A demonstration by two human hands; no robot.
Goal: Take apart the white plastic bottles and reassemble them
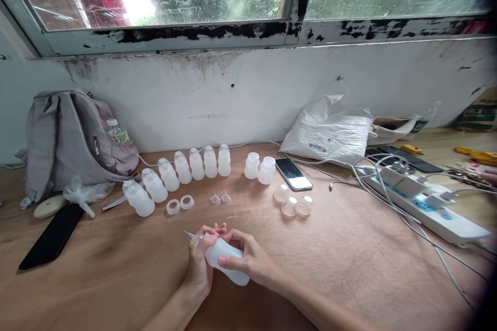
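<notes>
Between my two hands a milky white baby bottle (229,258) lies tilted, its base toward the lower right. My right hand (254,258) is wrapped round its body, thumb on the near side. At the upper left end, my left hand (200,264) is closed round the bottle's clear ring and teat, which the fingers partly hide. A thin pale tip (188,234) sticks out there. Just beyond lie two loose collar rings (180,204), two clear teats (220,198) and several clear caps (293,206). Two open bottles (260,168) stand upright behind them.
A row of several capped bottles (182,168) stands at the back left, near a grey backpack (73,134) and a black case (52,237). At right are a phone (294,174), a white plastic bag (328,129), and a power strip (430,212) with trailing cables.
</notes>
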